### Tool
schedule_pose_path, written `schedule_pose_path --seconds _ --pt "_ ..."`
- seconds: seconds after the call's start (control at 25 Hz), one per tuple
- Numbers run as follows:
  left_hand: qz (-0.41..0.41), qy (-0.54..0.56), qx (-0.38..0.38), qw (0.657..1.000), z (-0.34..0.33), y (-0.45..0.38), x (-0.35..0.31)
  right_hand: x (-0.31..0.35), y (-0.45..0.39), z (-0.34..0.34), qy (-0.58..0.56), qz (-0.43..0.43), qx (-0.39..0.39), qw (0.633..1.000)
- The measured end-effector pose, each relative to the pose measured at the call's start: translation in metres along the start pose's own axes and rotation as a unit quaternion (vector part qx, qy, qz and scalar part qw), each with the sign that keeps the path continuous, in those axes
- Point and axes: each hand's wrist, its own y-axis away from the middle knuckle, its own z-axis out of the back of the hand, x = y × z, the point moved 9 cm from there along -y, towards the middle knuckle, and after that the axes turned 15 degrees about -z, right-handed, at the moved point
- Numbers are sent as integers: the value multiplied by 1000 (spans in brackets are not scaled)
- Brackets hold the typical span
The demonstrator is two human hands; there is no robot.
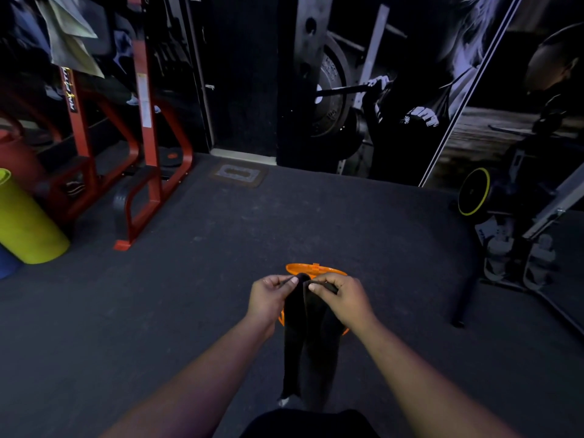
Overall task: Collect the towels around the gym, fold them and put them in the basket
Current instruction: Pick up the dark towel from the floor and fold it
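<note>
A black towel (pixel 308 346) hangs down in front of me, folded lengthwise with its top corners brought together. My left hand (pixel 268 298) pinches one top corner and my right hand (pixel 341 297) pinches the other, the two hands nearly touching. Directly behind the towel on the floor stands an orange basket (pixel 316 269); only its far rim and bits of its sides show, the rest is hidden by the towel and my hands. More cloths (pixel 69 42) hang on the rack at the top left.
A red steel rack (pixel 148 172) stands at the left, with a yellow-green foam roller (pixel 25 222) beside it. An exercise machine with a yellow-rimmed wheel (pixel 474 192) is at the right. Dark rubber floor (pixel 158 311) spreads around the basket. A wall mural is ahead.
</note>
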Motion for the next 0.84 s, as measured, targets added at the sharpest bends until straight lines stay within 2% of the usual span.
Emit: schedule_pose_path --seconds 0.2,0.36,0.44,0.56,0.64,0.76,0.84 --pt "3 19 122 992 -35 14 -6 4 -3 -5 17 -7 -6 1000" --pt "-12 42 191 981 -43 18 -10 -6 -7 4 60 -58 -45 995" --pt "-24 45 207 977 -43 17 -12 -6 -8 10 93 -53 -70 992" --pt "-21 30 192 981 -41 11 -11 2 -9 13 137 -18 -73 988" --pt "-26 3 161 987 -39 7 -15 2 -12 14 215 -1 -53 975" --pt "-81 -66 104 989 -23 -9 -29 -14 -13 18 393 13 6 919" --pt "-139 -143 64 978 -2 -26 -40 -33 -13 30 471 1 33 882"
